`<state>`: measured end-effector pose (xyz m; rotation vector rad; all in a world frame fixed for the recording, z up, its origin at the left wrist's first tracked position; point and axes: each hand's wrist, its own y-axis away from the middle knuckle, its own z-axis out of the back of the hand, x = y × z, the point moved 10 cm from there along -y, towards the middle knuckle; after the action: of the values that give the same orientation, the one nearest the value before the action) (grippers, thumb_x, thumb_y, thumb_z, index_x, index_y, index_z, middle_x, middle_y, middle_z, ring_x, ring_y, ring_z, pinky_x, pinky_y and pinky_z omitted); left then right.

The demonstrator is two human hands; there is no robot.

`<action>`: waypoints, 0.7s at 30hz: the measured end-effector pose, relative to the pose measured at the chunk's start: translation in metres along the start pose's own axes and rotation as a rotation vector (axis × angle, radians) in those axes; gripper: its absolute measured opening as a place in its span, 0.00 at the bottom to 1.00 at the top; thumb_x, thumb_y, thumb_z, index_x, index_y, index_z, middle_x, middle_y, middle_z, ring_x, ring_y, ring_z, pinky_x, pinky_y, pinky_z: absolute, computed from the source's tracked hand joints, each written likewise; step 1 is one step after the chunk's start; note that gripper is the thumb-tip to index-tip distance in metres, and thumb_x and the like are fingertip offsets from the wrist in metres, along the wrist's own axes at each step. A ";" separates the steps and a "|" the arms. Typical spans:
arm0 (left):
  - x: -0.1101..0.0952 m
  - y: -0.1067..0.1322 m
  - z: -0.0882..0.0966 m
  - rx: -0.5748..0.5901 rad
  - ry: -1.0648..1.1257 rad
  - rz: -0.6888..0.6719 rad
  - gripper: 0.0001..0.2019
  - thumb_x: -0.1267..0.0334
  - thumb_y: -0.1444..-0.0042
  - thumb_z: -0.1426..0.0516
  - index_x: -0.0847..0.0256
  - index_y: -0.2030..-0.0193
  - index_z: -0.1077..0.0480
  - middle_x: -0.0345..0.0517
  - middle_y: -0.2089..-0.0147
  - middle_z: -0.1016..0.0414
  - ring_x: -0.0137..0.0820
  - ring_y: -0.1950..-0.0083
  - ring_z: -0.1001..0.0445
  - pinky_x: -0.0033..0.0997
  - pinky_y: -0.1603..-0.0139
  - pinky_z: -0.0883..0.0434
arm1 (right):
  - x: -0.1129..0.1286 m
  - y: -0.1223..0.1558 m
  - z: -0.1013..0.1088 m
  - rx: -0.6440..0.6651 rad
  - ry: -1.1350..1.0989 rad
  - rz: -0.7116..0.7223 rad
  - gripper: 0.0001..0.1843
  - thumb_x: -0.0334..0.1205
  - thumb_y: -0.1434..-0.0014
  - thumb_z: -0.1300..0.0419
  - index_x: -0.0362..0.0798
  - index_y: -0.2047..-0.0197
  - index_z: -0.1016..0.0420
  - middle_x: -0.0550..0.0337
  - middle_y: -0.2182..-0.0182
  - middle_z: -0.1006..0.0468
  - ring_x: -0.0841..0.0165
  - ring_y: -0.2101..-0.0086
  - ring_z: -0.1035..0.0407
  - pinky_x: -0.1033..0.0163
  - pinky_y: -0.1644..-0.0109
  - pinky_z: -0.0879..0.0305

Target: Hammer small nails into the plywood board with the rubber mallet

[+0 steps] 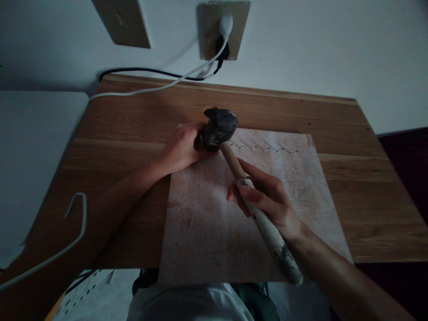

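My right hand (267, 196) is wrapped round the pale, worn grip of a rubber mallet (220, 127). The mallet's black head is over the far left part of a flat board (207, 223), right in front of my left fingers. My left hand (185, 145) rests at the board's far left edge, fingers curled inward; the mallet head covers their tips, so what they pinch cannot be made out. Several thin metal nails (266, 149) stand in a row along the far side of the board, to the right of the mallet head.
Under the board is a wooden table (374, 191) set against a white wall. White and black cords (147, 90) run from a wall outlet (240, 31) across the table's back left. A white cable (83, 223) crosses over my left forearm. A white panel (36, 160) stands at left.
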<state>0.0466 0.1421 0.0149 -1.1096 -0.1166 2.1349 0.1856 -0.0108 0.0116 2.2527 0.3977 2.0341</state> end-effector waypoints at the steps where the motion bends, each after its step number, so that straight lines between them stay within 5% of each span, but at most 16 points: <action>1: 0.000 0.000 0.001 -0.005 -0.002 0.002 0.18 0.54 0.46 0.26 0.56 0.56 0.26 0.45 0.57 0.19 0.39 0.56 0.20 0.38 0.56 0.26 | 0.001 0.001 0.001 -0.013 0.002 0.003 0.35 0.50 0.33 0.32 0.53 0.26 0.29 0.60 0.67 0.17 0.70 0.79 0.34 0.61 0.76 0.34; 11: -0.002 0.000 -0.001 0.044 0.052 0.015 0.15 0.50 0.35 0.33 0.58 0.66 0.27 0.44 0.64 0.24 0.33 0.63 0.25 0.33 0.62 0.29 | 0.007 0.002 0.006 -0.040 -0.080 0.078 0.35 0.46 0.33 0.32 0.50 0.26 0.30 0.61 0.68 0.17 0.71 0.79 0.35 0.62 0.77 0.36; 21: 0.000 0.001 -0.004 0.043 -0.013 -0.033 0.16 0.47 0.36 0.32 0.57 0.58 0.26 0.44 0.61 0.25 0.35 0.61 0.26 0.38 0.58 0.29 | 0.005 0.003 0.004 -0.012 -0.063 0.078 0.37 0.50 0.34 0.30 0.56 0.25 0.30 0.60 0.67 0.18 0.69 0.79 0.35 0.60 0.77 0.34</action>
<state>0.0492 0.1400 0.0118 -1.0619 -0.0945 2.1066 0.1898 -0.0120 0.0162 2.3533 0.2966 1.9892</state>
